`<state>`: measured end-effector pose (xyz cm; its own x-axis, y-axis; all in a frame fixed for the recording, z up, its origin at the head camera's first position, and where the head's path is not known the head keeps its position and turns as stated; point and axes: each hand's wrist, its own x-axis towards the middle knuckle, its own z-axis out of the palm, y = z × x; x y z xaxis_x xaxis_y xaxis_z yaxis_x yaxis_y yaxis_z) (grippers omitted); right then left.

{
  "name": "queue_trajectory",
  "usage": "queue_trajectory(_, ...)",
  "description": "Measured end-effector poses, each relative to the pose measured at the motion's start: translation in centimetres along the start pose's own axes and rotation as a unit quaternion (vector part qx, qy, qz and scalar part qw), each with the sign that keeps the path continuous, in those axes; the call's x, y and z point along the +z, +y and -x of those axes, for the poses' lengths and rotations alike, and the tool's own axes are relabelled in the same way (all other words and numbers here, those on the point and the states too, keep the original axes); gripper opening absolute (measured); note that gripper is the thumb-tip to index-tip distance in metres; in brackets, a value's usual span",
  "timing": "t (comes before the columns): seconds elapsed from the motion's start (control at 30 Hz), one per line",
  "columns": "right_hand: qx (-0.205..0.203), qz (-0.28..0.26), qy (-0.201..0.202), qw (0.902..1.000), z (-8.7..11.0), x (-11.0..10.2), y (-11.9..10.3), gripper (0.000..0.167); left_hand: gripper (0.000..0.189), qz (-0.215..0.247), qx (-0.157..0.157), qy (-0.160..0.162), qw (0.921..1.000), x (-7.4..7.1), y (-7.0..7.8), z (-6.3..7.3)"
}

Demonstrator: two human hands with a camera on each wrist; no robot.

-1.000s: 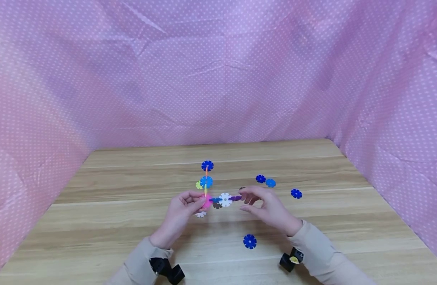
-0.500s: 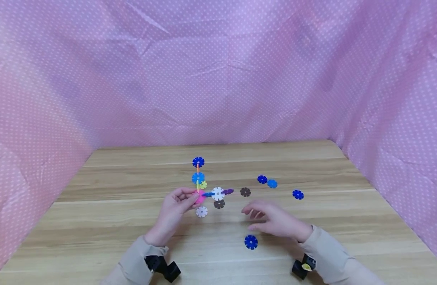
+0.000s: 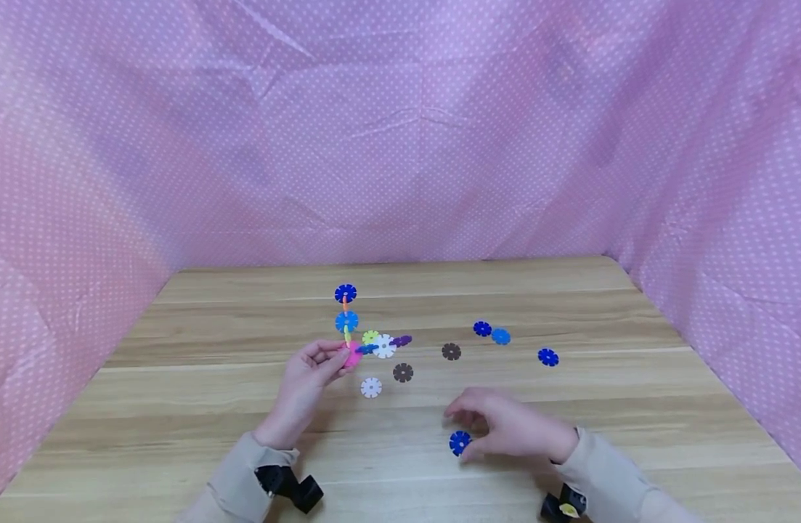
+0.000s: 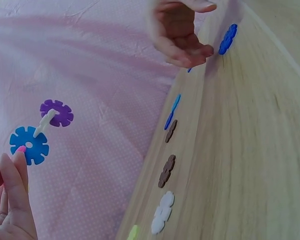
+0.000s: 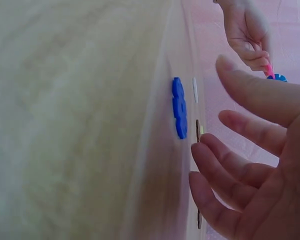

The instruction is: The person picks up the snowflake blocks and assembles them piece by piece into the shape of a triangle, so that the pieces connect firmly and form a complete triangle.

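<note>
My left hand point(image 3: 306, 381) pinches a pink notched disc point(image 3: 353, 356), part of an L-shaped chain of interlocking plastic discs held above the table. One arm of the chain runs through a yellow and a light blue disc point(image 3: 346, 321) to an orange and a dark blue disc point(image 3: 345, 293). The other goes through a blue disc point(image 4: 30, 145) and a white disc point(image 3: 384, 346) to a purple disc point(image 4: 56, 113). My right hand point(image 3: 507, 427) hovers with spread, bent fingers over a loose dark blue disc point(image 3: 460, 442), which lies flat; contact is not visible.
Loose discs lie on the wooden table point(image 3: 178, 407): white point(image 3: 371, 388), two brown point(image 3: 403, 373), yellow-green point(image 3: 370, 337), and blue ones point(image 3: 501, 336) toward the right, including a dark blue disc point(image 3: 548, 357). A pink dotted cloth point(image 3: 400, 145) surrounds the table.
My right hand has left the purple end of the chain and come down toward the near dark blue disc. My left hand has carried the chain left and slightly away.
</note>
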<state>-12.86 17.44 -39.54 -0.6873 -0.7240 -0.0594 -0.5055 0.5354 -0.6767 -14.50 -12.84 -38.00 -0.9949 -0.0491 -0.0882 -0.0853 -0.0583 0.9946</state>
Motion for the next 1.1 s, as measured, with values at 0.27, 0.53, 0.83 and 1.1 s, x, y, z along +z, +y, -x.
queue_trajectory(0.27, 0.022, 0.03, -0.025, 0.999, -0.2, 0.0, -0.7, 0.042, 0.022, -0.002, -0.001, 0.004, 1.0, -0.7, 0.3, -0.4)
queue_trajectory(0.53, 0.028, 0.055, -0.054, 0.9967, -0.4, 0.6, -1.6, 0.03, 0.024, -0.019, -0.016, 0.004, 0.9997, -0.8, 0.5, -0.2)
queue_trajectory(0.83, 0.015, 0.05, -0.054, 0.9972, -0.7, 0.8, -1.3, 0.026, 0.023, -0.024, -0.013, -0.001, 0.9996, -0.8, 0.6, -0.1)
queue_trajectory(1.1, -0.02, 0.016, -0.041, 0.9988, -0.8, 0.6, -0.9, 0.016, 0.022, -0.02, -0.016, 0.005, 0.9996, -0.6, 0.3, 0.0)
